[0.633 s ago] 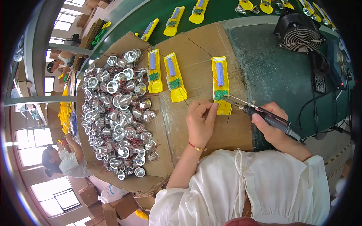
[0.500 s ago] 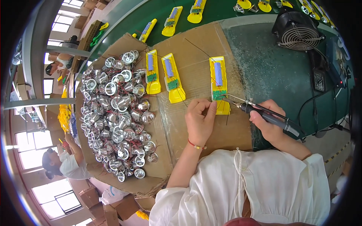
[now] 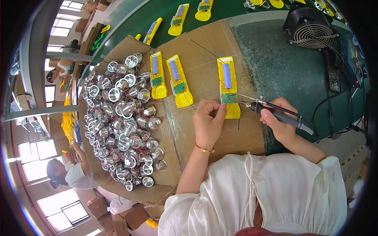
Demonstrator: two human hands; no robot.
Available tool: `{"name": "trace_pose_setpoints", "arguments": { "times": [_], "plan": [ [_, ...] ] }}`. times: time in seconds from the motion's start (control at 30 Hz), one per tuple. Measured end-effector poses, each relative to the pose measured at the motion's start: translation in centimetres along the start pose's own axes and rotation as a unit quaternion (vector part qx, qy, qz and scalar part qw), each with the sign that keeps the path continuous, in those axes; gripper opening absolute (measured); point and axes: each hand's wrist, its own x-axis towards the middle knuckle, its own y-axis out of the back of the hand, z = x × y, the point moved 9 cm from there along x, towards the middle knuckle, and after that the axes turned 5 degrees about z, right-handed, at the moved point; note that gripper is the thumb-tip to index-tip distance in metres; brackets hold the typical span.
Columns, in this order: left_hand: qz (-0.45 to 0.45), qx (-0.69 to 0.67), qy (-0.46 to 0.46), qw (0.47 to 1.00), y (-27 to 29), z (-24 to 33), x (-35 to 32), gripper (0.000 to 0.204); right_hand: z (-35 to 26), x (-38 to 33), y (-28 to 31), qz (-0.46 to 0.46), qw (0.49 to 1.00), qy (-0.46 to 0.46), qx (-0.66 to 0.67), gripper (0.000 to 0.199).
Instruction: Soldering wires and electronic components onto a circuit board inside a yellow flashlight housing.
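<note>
My right hand [image 3: 280, 122] grips a soldering iron [image 3: 294, 121] with a thin metal tube along it. Its tip reaches a green circuit board [image 3: 228, 98] in a yellow plastic housing [image 3: 232, 113]. Above the board in the same housing lies a blue cylindrical battery [image 3: 226, 75]. Close by on the left, my left hand [image 3: 208, 120] has thumb and fingers pinched together at the board's edge; what they hold is hidden. Further left, two similar housings, one [image 3: 159, 86] beside another [image 3: 183, 96], lie on the cardboard [image 3: 201, 70] with boards and batteries in them.
Many silvery reflector cups [image 3: 128, 106] with red wires fill the cardboard's left side. A black fan [image 3: 313, 33] stands at the back right, near a dark blue box [image 3: 350, 59] with cables. More yellow housings [image 3: 178, 19] lie at the far side. Another person [image 3: 73, 173] sits at left.
The soldering iron has shifted slightly at the board, its handle still in my right hand. My left hand stays pinched in nearly the same place. The whole view has moved a little.
</note>
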Motion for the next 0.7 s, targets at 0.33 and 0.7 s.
{"name": "trace_pose_setpoints", "arguments": {
  "times": [0.33,0.7],
  "plan": [
    [-0.01,-0.014,0.053,0.998,-0.1,-1.1,0.1,0.011,-0.5,-0.1,0.5,0.018,1.0,0.009,0.009,0.014],
    [-0.012,0.018,0.06,0.998,-0.1,-1.3,0.2,0.014,-2.4,-0.3,2.9,0.06,0.996,0.06,0.0,0.016]
  ]
}}
